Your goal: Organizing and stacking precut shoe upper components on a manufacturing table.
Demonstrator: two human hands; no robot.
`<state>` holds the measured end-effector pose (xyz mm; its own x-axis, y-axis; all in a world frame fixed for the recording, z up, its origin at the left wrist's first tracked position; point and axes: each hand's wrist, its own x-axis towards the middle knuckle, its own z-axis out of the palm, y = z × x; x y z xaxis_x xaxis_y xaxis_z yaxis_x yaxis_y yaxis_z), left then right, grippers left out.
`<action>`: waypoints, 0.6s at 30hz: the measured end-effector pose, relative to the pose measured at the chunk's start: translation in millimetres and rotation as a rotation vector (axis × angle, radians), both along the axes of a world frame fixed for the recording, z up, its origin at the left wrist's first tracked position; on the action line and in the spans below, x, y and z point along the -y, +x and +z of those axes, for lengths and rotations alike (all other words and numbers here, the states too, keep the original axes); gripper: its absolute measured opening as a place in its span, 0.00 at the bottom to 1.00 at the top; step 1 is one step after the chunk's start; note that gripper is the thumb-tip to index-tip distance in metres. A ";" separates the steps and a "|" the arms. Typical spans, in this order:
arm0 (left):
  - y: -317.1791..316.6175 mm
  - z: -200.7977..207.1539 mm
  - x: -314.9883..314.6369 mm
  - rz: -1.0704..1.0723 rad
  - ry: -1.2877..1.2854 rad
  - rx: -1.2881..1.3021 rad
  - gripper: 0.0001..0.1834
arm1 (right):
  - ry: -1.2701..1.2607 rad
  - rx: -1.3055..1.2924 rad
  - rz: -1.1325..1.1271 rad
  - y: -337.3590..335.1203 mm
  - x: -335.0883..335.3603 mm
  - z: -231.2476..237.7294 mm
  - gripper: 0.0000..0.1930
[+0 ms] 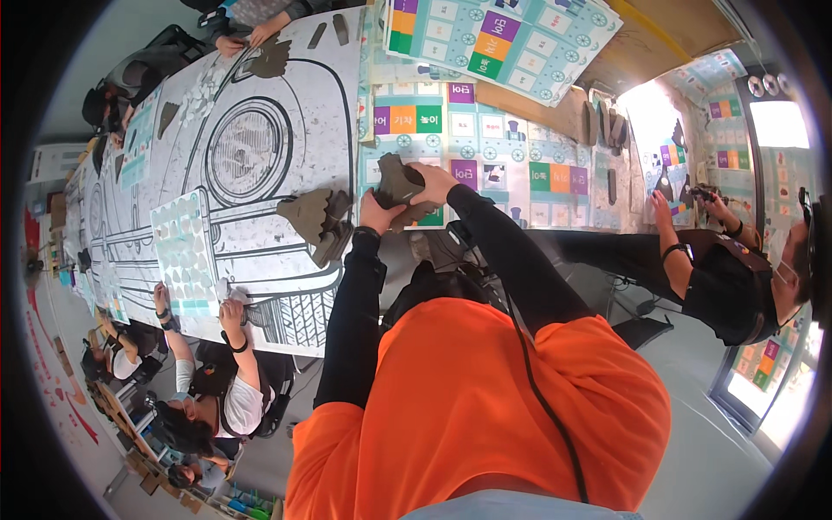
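Note:
Both of my hands are on a dark olive-brown cut-out piece (pixel 394 179) with an irregular outline, above a printed sheet at the near table edge. My left hand (pixel 380 213) pinches its lower left side, thumb on top. My right hand (pixel 433 185) grips its right side, fingers curled at the edge. Whether it is one piece or a small stack I cannot tell. Just left of my left hand lies a pile of similar brown pieces (pixel 310 217) with jagged edges, partly overhanging the table edge. Beneath my hands are teal-bordered sheets (pixel 405 121) with purple, orange and green blocks.
A stack of printed sheets (pixel 511 39) lies at the far side. The left table bears a large car line drawing (pixel 286 130) and a sheet of pale shapes (pixel 184 247). Co-workers sit left and far; another person (pixel 728 277) works at right. A black cable (pixel 537 381) crosses my front.

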<state>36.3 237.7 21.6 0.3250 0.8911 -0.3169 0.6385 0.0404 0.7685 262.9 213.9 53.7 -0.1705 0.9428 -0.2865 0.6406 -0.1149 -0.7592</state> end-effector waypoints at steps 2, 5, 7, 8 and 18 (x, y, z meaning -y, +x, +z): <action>8.0 -2.5 -7.2 -0.066 -0.068 -0.001 0.51 | 0.025 -0.046 -0.021 5.0 1.4 -6.2 0.47; 10.6 1.6 -14.0 -0.162 -0.045 -0.145 0.54 | 0.033 -0.048 -0.049 2.7 4.6 -4.6 0.46; -0.8 -6.4 -17.7 -0.148 -0.127 -0.120 0.55 | 0.018 -0.060 -0.044 -3.7 2.9 4.6 0.46; 1.9 -3.7 -17.8 -0.152 -0.131 -0.116 0.55 | 0.003 -0.065 -0.055 -3.3 4.5 6.1 0.46; 12.3 4.6 -2.1 -0.060 -0.029 -0.141 0.57 | 0.021 -0.052 -0.110 -3.8 14.7 5.0 0.47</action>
